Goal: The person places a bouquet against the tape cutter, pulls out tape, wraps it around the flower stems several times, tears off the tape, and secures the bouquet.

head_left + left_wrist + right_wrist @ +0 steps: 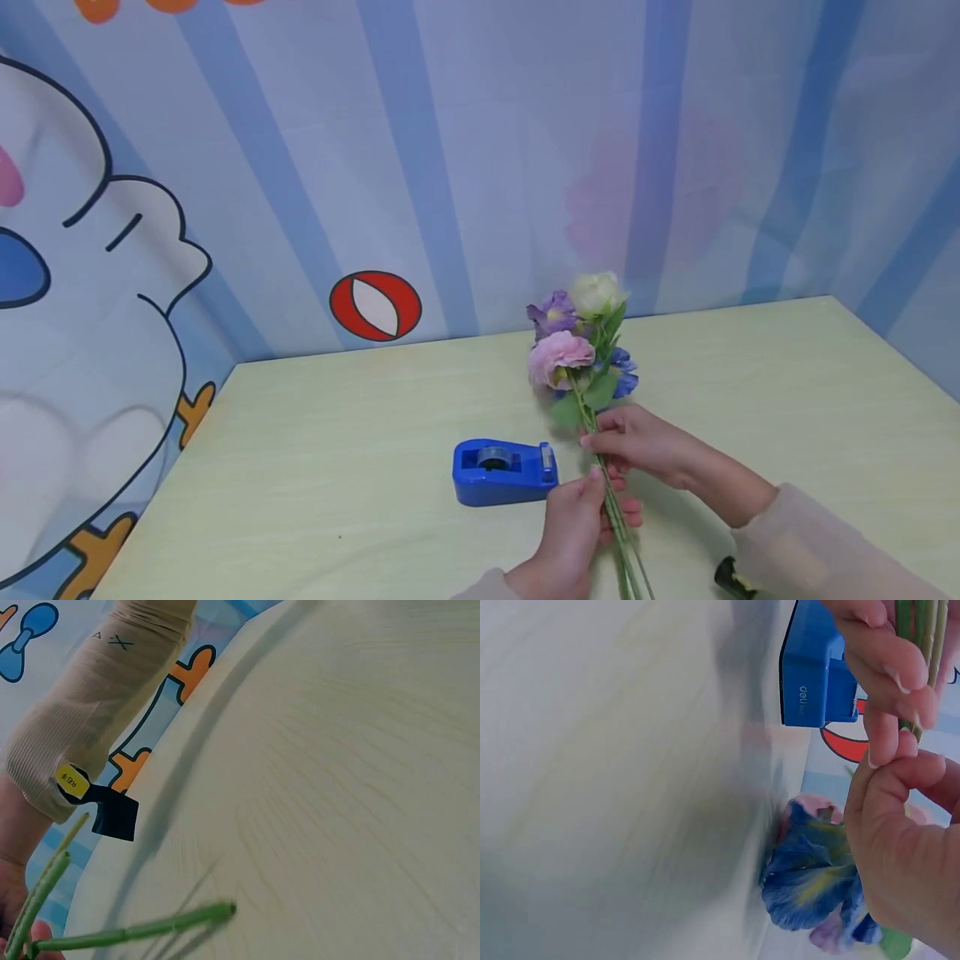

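A bunch of artificial flowers (pixel 561 357) slants across the table, with pink, white, purple and blue blooms at its far end. My left hand (pixel 572 525) grips the green stems (pixel 619 533) low down, its fingers curled behind them. Just above it, my right hand (pixel 647 443) pinches the stems below the leaves. In the right wrist view the fingers of both hands meet around the stems, and a blue bloom (pixel 810 870) hangs beyond. Cut stem ends (pixel 221 909) stick out in the left wrist view. A blue tape dispenser (pixel 504 473) with a tape roll stands left of the hands.
The pale wooden table (pixel 337 450) reaches back to a printed cloth backdrop (pixel 510 167) with blue stripes and a cartoon figure. A dark object (pixel 733 578) shows beside the right sleeve at the front.
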